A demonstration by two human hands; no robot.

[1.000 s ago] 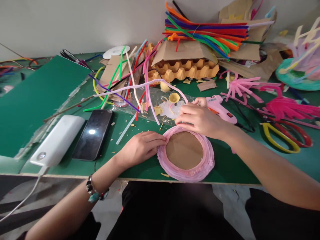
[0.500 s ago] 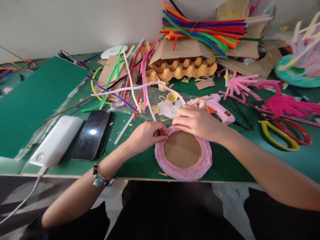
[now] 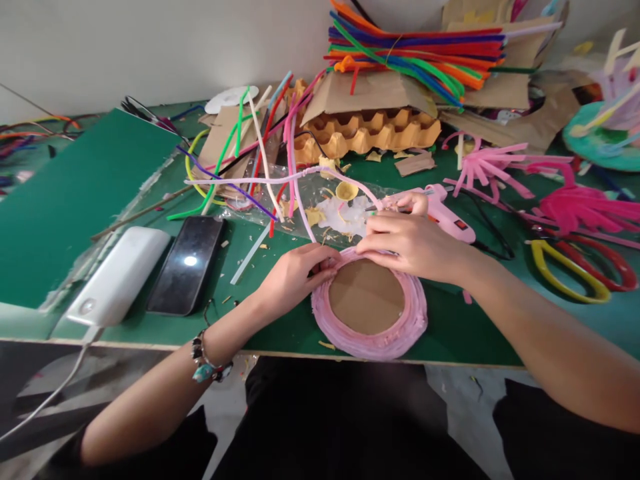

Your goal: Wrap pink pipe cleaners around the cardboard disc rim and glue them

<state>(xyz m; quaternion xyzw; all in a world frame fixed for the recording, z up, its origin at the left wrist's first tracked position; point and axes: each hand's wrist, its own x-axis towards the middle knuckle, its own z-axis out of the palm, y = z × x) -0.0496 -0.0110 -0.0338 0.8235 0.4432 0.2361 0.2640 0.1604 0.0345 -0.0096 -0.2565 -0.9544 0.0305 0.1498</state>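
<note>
A bracelet [image 3: 210, 363] is worn on the left wrist, close to the table's front edge. A pink ring [image 3: 370, 347] is laid flat on the green table [image 3: 277, 340], just inside that edge, with round brown cardboard [image 3: 367, 297] seen in its middle. The ring's upper left rim is pinched by the left hand [image 3: 295, 277], thumb and finger close together. Its far rim is touched by the bent fingers of the right hand [image 3: 415, 240]; whether anything is gripped by that hand cannot be told.

A black phone [image 3: 185, 267] and a white power bank [image 3: 120, 277] are set side by side to the left, and scissors [image 3: 555, 280] to the right. A pink glue gun [image 3: 453, 223] is seen just past the right hand. Farther back, a long pink pipe cleaner [image 3: 270, 180] is stretched over other colored ones. An egg carton [image 3: 370, 137] is topped with cardboard, and a tied bundle of pipe cleaners [image 3: 415, 50] is piled above it.
</note>
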